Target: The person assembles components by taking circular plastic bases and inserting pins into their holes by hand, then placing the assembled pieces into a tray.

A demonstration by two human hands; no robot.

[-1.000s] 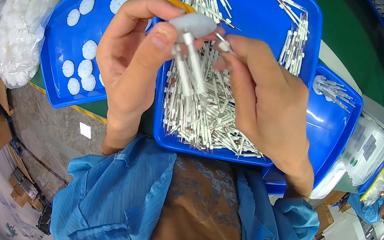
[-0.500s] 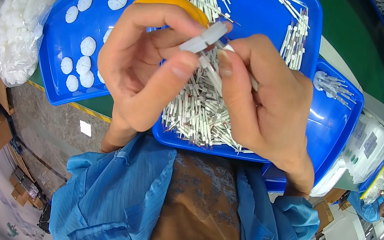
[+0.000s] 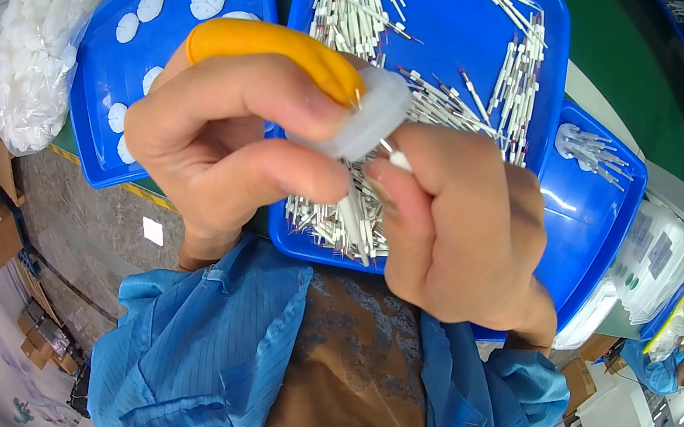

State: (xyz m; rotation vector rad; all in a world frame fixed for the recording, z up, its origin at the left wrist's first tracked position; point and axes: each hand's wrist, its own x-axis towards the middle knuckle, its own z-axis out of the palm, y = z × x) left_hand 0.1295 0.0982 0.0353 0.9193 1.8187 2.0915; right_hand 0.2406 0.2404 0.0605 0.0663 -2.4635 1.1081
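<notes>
Head view: left hand pinches a part-rodded disc, right hand a rod — one cluster seemingly done at two o'clock, bare discs left at ten.

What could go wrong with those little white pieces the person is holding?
The thin wire at the white disc lies close to the yellow finger cover, so it might prick the left hand. The white stick pinched by the right hand could slip, perhaps landing among the loose sticks.
</notes>
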